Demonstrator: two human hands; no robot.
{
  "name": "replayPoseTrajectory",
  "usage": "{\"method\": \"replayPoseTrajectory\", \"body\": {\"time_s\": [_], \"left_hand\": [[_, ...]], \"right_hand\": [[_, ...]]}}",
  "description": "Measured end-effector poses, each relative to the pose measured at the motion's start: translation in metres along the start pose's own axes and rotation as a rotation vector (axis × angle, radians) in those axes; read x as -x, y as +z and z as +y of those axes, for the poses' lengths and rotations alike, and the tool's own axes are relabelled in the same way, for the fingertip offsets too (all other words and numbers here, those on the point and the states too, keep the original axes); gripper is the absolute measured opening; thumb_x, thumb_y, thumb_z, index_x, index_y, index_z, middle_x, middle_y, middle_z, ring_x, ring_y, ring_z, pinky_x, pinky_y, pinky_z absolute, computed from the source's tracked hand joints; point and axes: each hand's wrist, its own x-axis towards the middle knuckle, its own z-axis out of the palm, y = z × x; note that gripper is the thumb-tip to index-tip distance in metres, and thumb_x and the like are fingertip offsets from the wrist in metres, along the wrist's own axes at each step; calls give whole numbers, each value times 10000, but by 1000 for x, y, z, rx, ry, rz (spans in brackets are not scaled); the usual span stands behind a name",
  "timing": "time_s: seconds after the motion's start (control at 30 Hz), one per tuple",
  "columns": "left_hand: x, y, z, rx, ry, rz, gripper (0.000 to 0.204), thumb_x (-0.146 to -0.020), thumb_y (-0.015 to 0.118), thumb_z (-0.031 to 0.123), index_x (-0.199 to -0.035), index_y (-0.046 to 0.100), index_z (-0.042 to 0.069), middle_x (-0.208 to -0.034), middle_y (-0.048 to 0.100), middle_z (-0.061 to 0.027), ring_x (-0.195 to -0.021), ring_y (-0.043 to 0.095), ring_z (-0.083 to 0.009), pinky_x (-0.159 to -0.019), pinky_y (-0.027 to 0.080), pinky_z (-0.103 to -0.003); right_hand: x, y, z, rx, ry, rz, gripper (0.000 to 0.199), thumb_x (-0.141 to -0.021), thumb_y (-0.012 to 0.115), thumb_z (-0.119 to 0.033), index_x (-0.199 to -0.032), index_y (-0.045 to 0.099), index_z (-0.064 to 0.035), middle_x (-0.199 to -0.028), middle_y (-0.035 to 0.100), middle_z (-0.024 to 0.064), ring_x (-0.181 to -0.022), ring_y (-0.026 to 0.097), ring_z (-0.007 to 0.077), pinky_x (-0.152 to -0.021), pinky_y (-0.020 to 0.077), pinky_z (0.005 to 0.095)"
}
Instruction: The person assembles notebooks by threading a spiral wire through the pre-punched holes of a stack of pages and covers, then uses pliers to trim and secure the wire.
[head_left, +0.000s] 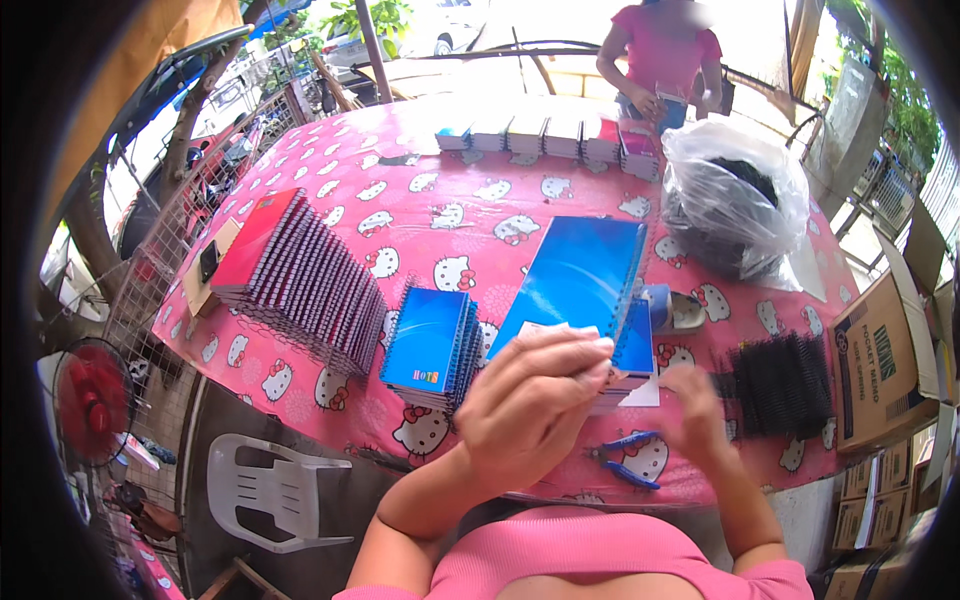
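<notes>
My left hand (pixel 540 400) has its fingers closed at the lower end of a blue spiral notebook (pixel 580 275), which is tilted up with its coil along the right edge. Behind that hand, partly covered, is a stack of blue-covered notebooks (pixel 634 340). My right hand (pixel 695 412) hovers to the right of the stack, smeared by motion, so I cannot make out its fingers. Between the hands and the table's near edge lie blue-handled pliers (pixel 628 460). Black spiral binding coils (pixel 783 385) lie in a heap beside my right hand.
Left stand a blue notebook stack (pixel 425 340) and a tall red-covered stack (pixel 300 280). Small stacks (pixel 545 138) line the far side, where a person in pink (pixel 665 55) stands. A plastic bag of black coils (pixel 735 200) and a cardboard box (pixel 880 350) are right.
</notes>
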Motion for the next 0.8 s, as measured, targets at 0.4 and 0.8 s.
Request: {"method": "replayPoseTrajectory", "body": {"time_s": [0.4, 0.8], "left_hand": [[43, 18, -3, -20, -278, -80, 256, -703, 795, -51, -912, 655, -2, -1001, 681, -180, -879, 693, -233, -732, 575, -310], [35, -5, -16, -120, -97, -28, 226, -730, 753, -68, -930, 669, -5, -947, 688, -130, -867, 677, -246, -736, 555, -340]], "right_hand": [[-28, -59, -101, -152, -41, 110, 517, -753, 766, -183, -1210, 570, -41, -1060, 577, 147, -959, 564, 313, -824, 460, 416], [-32, -34, -92, -1198, 454, -398, 391, -937, 615, -232, -1241, 572, 11, -1071, 647, 103, -905, 612, 142, -775, 495, 298]]}}
